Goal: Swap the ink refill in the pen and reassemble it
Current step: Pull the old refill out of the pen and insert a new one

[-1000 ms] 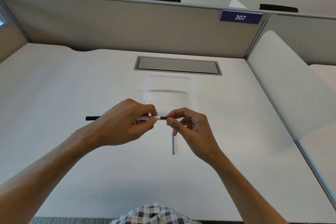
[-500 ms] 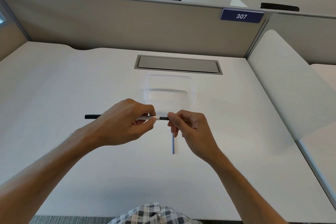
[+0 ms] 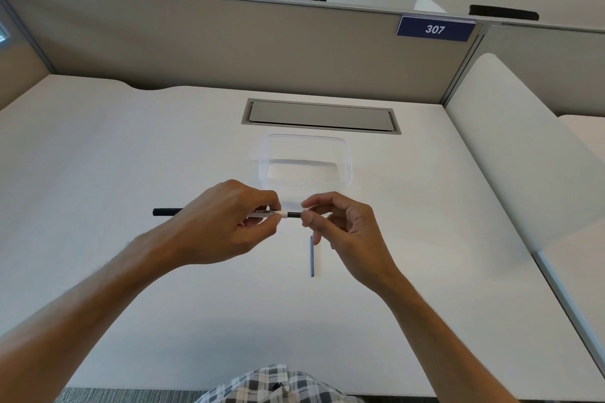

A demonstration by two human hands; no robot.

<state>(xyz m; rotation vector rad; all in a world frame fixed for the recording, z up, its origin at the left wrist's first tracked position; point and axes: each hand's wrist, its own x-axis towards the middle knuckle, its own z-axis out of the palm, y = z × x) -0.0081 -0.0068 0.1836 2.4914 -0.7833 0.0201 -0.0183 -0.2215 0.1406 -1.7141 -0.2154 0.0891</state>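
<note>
Left hand (image 3: 222,222) grips the pen (image 3: 262,213) — right hand (image 3: 340,226) pinches its tip.

The slim white plastic pen with a matt black cap (image 3: 265,213) looks smooth. Beyond it stands a clear glossy plastic rectangular tub (image 3: 304,160) on the smooth matt white desk (image 3: 131,157). A grey cloth-faced partition panel with a metal rim (image 3: 229,42) closes the far side.

Left hand (image 3: 226,222): back turned up, fingers curled round the pen (image 3: 262,213), which it holds level.
Right hand (image 3: 343,226): thumb and forefinger pinch the pen's dark right end, other fingers loosely curled.
Forearms: both bare, reaching in from the lower corners and converging.
</note>
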